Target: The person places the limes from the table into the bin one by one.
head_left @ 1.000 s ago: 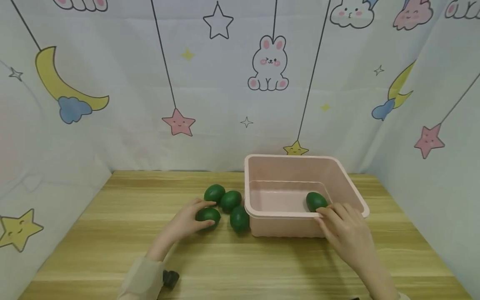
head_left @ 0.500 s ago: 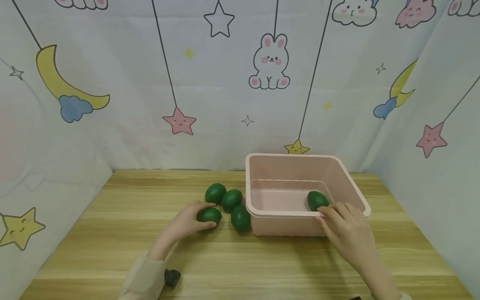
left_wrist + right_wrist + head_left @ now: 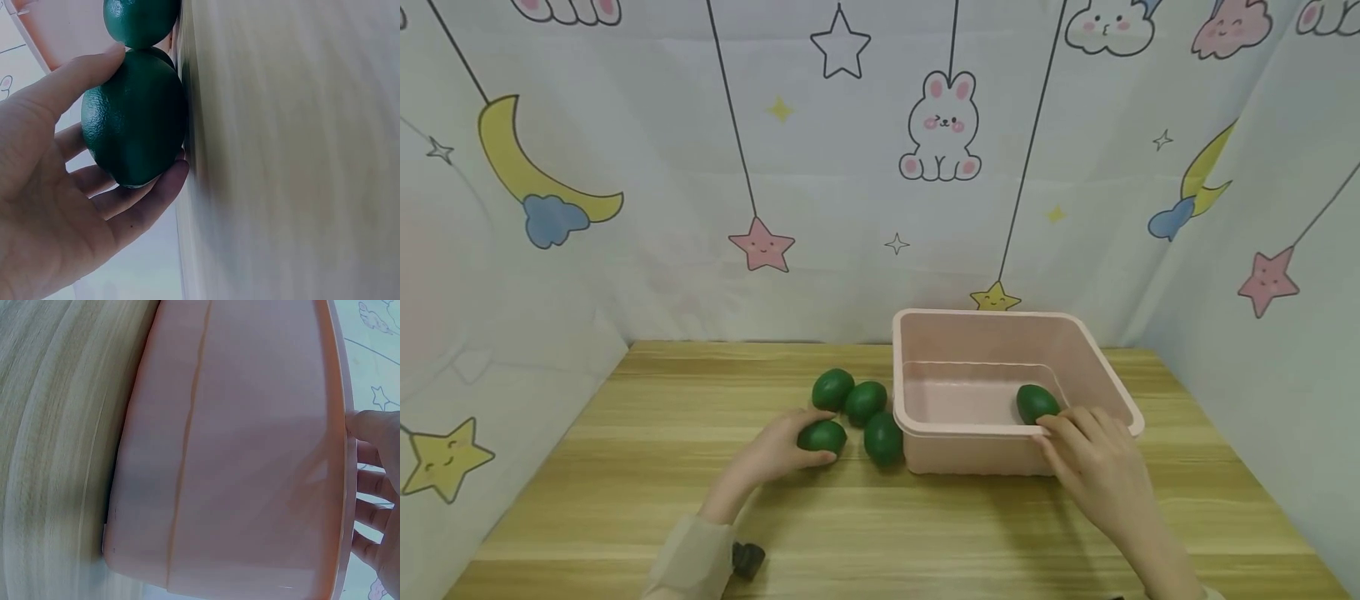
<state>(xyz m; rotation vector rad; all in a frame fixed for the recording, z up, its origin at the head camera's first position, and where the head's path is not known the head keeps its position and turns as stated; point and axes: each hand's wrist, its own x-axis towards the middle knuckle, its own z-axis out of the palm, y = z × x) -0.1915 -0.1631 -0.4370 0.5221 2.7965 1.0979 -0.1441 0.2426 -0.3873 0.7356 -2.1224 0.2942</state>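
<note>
In the head view my left hand point(image 3: 785, 447) holds a dark green egg-shaped fruit point(image 3: 822, 437), much like an avocado, at the table. The left wrist view shows my thumb on one side of this fruit point(image 3: 136, 119) and curled fingers on the other. Just beyond it sit three similar green fruits point(image 3: 866, 403), close together. Over at the near right of a pink plastic bin point(image 3: 970, 430), my right hand point(image 3: 1097, 467) grips the rim. Its thumb point(image 3: 373, 427) lies outside, the fingers over the edge. Another green fruit point(image 3: 1037, 403) lies inside the bin, near those fingers.
The wood-grain table point(image 3: 880, 533) carries everything. Behind and beside it hangs a white curtain point(image 3: 835, 183) printed with stars, moons and a rabbit. A small black object point(image 3: 748, 560) shows at the left sleeve.
The head view has shifted slightly. My left fingers and thumb sit a little lower around the fruit; my right hand, the bin and the other fruits stay put.
</note>
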